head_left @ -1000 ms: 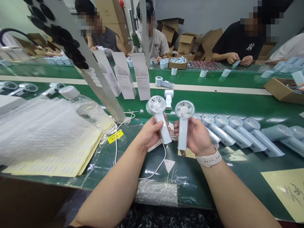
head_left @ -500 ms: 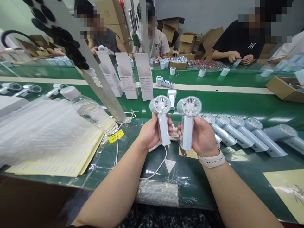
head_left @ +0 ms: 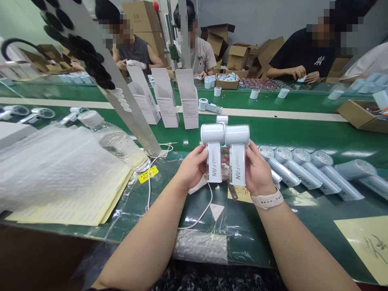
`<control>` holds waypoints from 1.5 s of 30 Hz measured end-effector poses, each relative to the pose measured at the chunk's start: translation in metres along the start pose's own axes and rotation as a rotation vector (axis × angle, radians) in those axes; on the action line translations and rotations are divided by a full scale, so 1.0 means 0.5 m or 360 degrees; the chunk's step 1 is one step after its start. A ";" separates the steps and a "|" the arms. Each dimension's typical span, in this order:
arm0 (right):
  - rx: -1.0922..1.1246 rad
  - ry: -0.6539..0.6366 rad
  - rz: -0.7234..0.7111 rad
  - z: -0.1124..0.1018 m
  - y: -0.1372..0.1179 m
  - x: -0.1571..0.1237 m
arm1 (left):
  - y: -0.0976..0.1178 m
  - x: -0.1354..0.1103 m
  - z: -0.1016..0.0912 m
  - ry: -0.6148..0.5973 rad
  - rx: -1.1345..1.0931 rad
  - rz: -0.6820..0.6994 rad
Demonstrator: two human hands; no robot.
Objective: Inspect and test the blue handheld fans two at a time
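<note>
My left hand (head_left: 190, 169) is closed round the handle of a pale blue handheld fan (head_left: 214, 153), held upright. My right hand (head_left: 260, 171), with a white watch on its wrist, grips a second handheld fan (head_left: 237, 155) the same way. Both fans stand side by side and almost touch, their sides with the "Speed FAN" lettering turned toward me. They hover above the green bench (head_left: 273, 133). A white cable (head_left: 200, 216) runs from under the left fan across the bench.
A row of several finished fans (head_left: 303, 171) lies to the right. A water bottle (head_left: 113, 139), sticker sheets (head_left: 69, 202) and a slanted metal rail (head_left: 121, 93) are on the left. Three white cartons (head_left: 165, 97) stand behind. Other people work across the conveyor.
I have twisted both fans about their handles, so the bladed faces that pointed at me now face away sideways and the lettered sides show. The two fans have come closer together.
</note>
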State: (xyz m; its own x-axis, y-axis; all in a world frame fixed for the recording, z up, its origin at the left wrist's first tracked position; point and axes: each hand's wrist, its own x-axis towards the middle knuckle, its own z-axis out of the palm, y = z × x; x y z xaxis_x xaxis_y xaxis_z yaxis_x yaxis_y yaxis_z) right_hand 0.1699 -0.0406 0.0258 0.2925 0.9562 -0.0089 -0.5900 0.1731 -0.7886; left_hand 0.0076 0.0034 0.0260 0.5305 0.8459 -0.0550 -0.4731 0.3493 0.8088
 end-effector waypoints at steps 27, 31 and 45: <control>-0.0389 -0.0201 -0.0187 -0.015 0.002 -0.004 | 0.004 -0.003 -0.008 0.0083 0.0413 0.0214; -0.0407 -0.0159 -0.0185 -0.014 0.001 -0.003 | 0.002 -0.003 -0.013 0.0064 0.0517 0.0229; -0.0803 -0.0243 -0.0386 -0.031 -0.007 -0.004 | 0.010 -0.008 -0.010 0.0018 0.0729 0.0321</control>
State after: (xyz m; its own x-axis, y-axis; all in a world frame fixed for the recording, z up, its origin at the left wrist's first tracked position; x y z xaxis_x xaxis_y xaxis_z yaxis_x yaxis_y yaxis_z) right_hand 0.1831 -0.0466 0.0188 0.2407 0.9329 0.2678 -0.0771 0.2934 -0.9529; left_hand -0.0005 0.0037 0.0273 0.4516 0.8834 0.1250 -0.2067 -0.0327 0.9779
